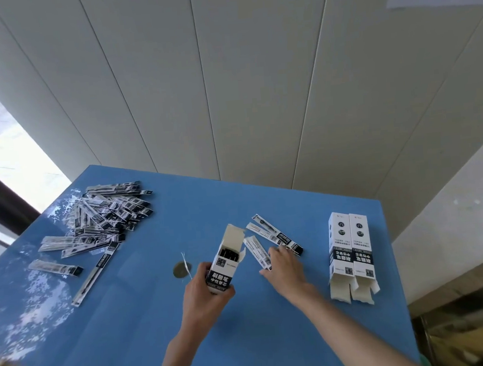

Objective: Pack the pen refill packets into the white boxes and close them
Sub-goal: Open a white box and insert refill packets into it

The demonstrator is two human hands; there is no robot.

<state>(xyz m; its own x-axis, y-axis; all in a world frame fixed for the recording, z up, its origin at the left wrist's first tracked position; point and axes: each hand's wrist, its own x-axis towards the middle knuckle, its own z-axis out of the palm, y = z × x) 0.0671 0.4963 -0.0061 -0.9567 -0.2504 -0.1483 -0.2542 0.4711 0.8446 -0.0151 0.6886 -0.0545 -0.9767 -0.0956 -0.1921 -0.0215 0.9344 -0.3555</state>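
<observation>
On the blue table (pixel 248 342) the left hand (pixel 205 298) grips the lower end of a white box (pixel 225 260), fingers and thumb curled round its dark printed band; the box tilts away from the person with its top flap open, and dark packet ends show inside the mouth. Just to the right, the right hand (pixel 285 266) lies palm down over a small cluster of pen refill packets (pixel 271 238) fanned out on the table, its fingertips touching them; whether it actually pinches one cannot be told from this angle. Farther right, well apart from the hands, two more white boxes (pixel 351 249) lie side by side, touching, with their open flaps pointing toward the near edge. At the far left a large loose pile of packets (pixel 103 218) spreads over the table, with a few strays trailing toward the near side. A round dark cap (pixel 180 270) sits in the tabletop just left of the held box, with a thin white strip (pixel 186 263) lying across it.
</observation>
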